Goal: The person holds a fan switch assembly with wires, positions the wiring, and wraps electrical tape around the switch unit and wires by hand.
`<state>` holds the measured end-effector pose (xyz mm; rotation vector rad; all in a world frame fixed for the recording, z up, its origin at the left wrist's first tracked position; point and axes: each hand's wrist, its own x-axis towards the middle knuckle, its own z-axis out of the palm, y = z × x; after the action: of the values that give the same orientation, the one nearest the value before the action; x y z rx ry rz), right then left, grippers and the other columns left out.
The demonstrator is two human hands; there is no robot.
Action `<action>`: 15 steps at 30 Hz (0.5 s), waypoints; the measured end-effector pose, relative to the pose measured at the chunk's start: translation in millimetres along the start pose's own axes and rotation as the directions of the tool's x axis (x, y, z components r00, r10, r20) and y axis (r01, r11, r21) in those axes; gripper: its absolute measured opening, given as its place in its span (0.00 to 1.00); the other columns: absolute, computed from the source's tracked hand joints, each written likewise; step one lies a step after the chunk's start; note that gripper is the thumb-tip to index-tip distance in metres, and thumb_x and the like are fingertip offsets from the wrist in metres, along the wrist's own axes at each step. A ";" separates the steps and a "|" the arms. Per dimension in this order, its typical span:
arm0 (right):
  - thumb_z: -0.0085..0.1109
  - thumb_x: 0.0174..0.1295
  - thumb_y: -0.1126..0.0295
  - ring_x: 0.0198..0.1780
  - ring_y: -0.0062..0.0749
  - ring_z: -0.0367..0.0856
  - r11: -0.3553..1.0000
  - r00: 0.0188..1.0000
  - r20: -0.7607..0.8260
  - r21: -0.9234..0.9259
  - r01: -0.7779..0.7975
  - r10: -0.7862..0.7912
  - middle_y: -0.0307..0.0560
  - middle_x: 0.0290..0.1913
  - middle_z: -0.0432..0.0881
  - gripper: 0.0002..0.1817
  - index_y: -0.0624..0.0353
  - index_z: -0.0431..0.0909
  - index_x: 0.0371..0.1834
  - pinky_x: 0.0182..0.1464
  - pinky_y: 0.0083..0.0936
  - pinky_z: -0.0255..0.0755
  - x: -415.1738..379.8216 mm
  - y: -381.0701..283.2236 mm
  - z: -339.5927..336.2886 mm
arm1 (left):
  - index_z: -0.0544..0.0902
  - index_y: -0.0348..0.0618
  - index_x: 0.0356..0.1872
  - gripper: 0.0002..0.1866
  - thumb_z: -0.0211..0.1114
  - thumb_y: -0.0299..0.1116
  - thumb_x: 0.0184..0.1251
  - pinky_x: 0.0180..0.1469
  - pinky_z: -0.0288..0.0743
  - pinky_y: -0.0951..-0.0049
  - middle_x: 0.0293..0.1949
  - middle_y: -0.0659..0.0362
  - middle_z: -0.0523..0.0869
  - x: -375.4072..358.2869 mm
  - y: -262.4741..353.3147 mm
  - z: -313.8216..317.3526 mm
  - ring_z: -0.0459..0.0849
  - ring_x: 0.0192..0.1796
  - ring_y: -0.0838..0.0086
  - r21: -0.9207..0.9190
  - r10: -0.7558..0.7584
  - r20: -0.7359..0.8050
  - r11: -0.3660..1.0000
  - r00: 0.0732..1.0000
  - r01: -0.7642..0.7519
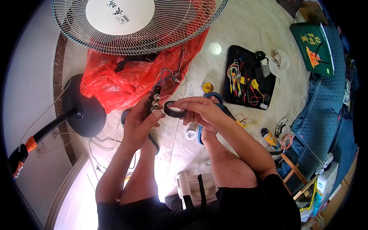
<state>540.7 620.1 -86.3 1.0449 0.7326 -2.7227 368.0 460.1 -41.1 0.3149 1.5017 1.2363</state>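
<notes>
My left hand [140,122] is wrapped round a dark switch panel [155,99] with a row of round silver buttons. Blue and dark wires [165,73] run from the panel's upper end toward the red plastic bag [126,84]. Close to its right, my right hand [201,113] pinches a roll of black tape [175,109] between thumb and fingers. The roll is beside the panel, near the left thumb. Above both hands lies a large fan grille [138,34] with a white centre disc.
A black round base [86,107] with a pole stands at left. An open black case [249,76] with clip leads lies at right, near a yellow tin [207,87]. A spray can [270,138], a green box [312,50] and a blue sofa [326,111] are farther right.
</notes>
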 end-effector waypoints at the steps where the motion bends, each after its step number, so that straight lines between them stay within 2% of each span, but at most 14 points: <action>1: 0.49 0.72 0.66 0.29 0.28 0.84 1.000 1.000 0.022 0.009 -0.020 0.020 0.46 0.33 0.84 0.19 0.69 0.75 0.59 0.36 0.23 0.79 0.2 0.2 -0.6 | 0.66 0.36 0.69 0.32 0.64 0.37 0.67 0.42 0.79 0.74 0.52 0.55 0.82 1.1 -0.8 -1.0 0.84 0.48 0.71 -0.001 0.009 0.002 1.000 1.000 -0.009; 3: 0.47 0.73 0.65 0.30 0.30 0.83 0.998 0.996 0.067 0.027 -0.061 0.059 0.46 0.32 0.83 0.20 0.69 0.75 0.59 0.35 0.26 0.79 0.6 2.3 -3.2 | 0.67 0.36 0.69 0.32 0.63 0.37 0.67 0.44 0.80 0.73 0.52 0.55 0.82 3.3 -2.7 -3.3 0.83 0.50 0.71 -0.002 0.026 0.005 1.000 1.000 -0.026; 6: 0.44 0.74 0.65 0.30 0.31 0.82 0.985 0.988 0.103 0.118 -0.125 0.113 0.47 0.31 0.83 0.19 0.68 0.76 0.57 0.37 0.30 0.78 1.9 9.5 -4.4 | 0.67 0.36 0.69 0.30 0.63 0.35 0.69 0.44 0.77 0.77 0.50 0.58 0.81 3.7 -0.4 -1.0 0.80 0.52 0.76 -0.056 0.049 -0.037 0.997 0.998 -0.051; 9: 0.43 0.73 0.63 0.30 0.30 0.79 0.950 0.979 0.105 0.243 -0.196 0.176 0.47 0.29 0.82 0.19 0.66 0.77 0.54 0.38 0.33 0.74 1.8 11.7 5.8 | 0.67 0.36 0.68 0.30 0.63 0.35 0.69 0.47 0.78 0.75 0.50 0.57 0.81 4.6 -3.8 -1.5 0.80 0.51 0.76 -0.132 0.052 -0.001 0.990 0.999 -0.052; 12: 0.41 0.73 0.61 0.29 0.30 0.78 0.913 0.950 0.250 0.315 -0.260 0.184 0.46 0.27 0.82 0.18 0.62 0.79 0.47 0.39 0.32 0.70 5.5 14.8 -1.2 | 0.66 0.35 0.69 0.30 0.63 0.36 0.69 0.48 0.79 0.74 0.50 0.56 0.80 2.1 1.7 0.6 0.80 0.50 0.75 -0.163 0.026 0.047 0.986 0.999 -0.018; 15: 0.39 0.74 0.58 0.26 0.32 0.79 0.899 0.936 0.294 0.328 -0.290 0.194 0.46 0.27 0.83 0.20 0.58 0.80 0.42 0.39 0.34 0.74 7.9 22.0 -7.7 | 0.66 0.34 0.68 0.31 0.63 0.37 0.69 0.47 0.81 0.74 0.49 0.56 0.80 1.7 -2.9 -1.2 0.81 0.50 0.73 -0.183 0.021 0.122 0.983 0.992 0.001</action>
<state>545.7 605.0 -105.0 0.7552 0.0407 -2.7490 367.6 459.6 -44.6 0.2719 1.2721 1.3283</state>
